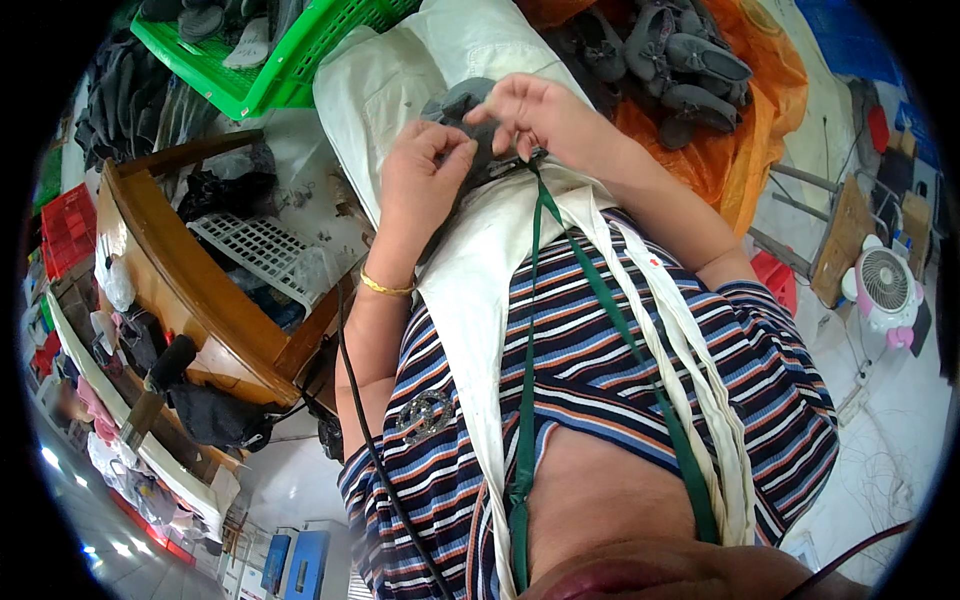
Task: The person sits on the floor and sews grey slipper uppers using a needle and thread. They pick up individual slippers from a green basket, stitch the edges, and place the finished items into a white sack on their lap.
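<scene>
A dark grey fabric piece (462, 98), coloured like the grey shoes nearby, lies in my lap on the white apron. My hands partly cover it, so I cannot tell its full shape. My left hand (425, 168), a gold bracelet at its wrist, is over its near left side with thumb and fingertips pinched together. Just to the right, my right hand (540, 112) is raised over the piece, its fingers bent and the tips pointing toward my left hand. Whatever the fingertips hold is too small to make out. A green lanyard (540, 190) hangs down near my right hand.
Grey shoes (690, 60) are heaped on an orange sheet (775, 80) at the far right. A green crate (260, 85) with more footwear stands far left. Left of me are a wooden-edged bench (200, 285) and a white plastic basket (262, 250). A small fan (886, 280) stands right.
</scene>
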Demonstrator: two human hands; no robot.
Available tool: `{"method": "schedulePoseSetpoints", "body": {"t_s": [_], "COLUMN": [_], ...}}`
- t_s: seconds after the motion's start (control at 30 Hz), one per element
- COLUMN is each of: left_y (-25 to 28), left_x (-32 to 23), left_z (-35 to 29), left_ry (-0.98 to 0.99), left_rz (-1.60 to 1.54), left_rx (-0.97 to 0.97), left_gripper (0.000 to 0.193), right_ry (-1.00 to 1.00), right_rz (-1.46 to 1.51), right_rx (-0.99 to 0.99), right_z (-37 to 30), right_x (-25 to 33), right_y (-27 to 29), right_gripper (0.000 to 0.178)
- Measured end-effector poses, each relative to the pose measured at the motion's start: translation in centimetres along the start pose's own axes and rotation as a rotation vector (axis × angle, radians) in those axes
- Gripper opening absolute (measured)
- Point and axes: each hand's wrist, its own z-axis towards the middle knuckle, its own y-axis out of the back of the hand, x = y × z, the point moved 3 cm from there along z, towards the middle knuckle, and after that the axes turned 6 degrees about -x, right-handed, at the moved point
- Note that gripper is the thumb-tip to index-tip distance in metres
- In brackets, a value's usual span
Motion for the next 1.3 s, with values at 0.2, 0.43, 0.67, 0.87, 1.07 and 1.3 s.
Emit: {"method": "schedulePoseSetpoints", "body": {"t_s": [0.2, 0.43, 0.67, 0.87, 1.07, 1.3], "left_y": [0.5, -0.7, -2.8, -3.4, -2.6, -0.7], "left_x": [0.6, 1.2, 2.7, 4.6, 2.5, -0.6], "left_z": [-1.9, -2.0, -1.9, -1.6, -1.9, -3.0], "left_ry": [0.109, 0.235, 0.625, 0.715, 0.7, 0.544], "left_rz": [0.133, 0.115, -0.864, -1.189, -1.227, -0.954], "left_rx": [-0.001, 0.024, 0.101, 0.044, -0.025, 0.012], "left_gripper": [0.012, 0.022, 0.032, 0.02, 0.019, 0.025], "right_ry": [0.086, 0.332, 0.772, 1.143, 1.113, 1.196], "right_rz": [0.601, 0.701, -0.781, -1.066, -0.852, -0.863], "right_rx": [-0.011, -0.379, -0.178, -0.018, 0.101, -0.301], "right_z": [2.4, 0.0, 0.7, 0.1, -2.2, -1.8], "right_x": [0.5, 5.3, 2.0, -1.1, 1.8, 5.3], "right_y": [7.8, 13.2, 3.6, -2.1, -1.4, 0.5], "right_gripper": [0.011, 0.01, 0.031, 0.025, 0.012, 0.017]}}
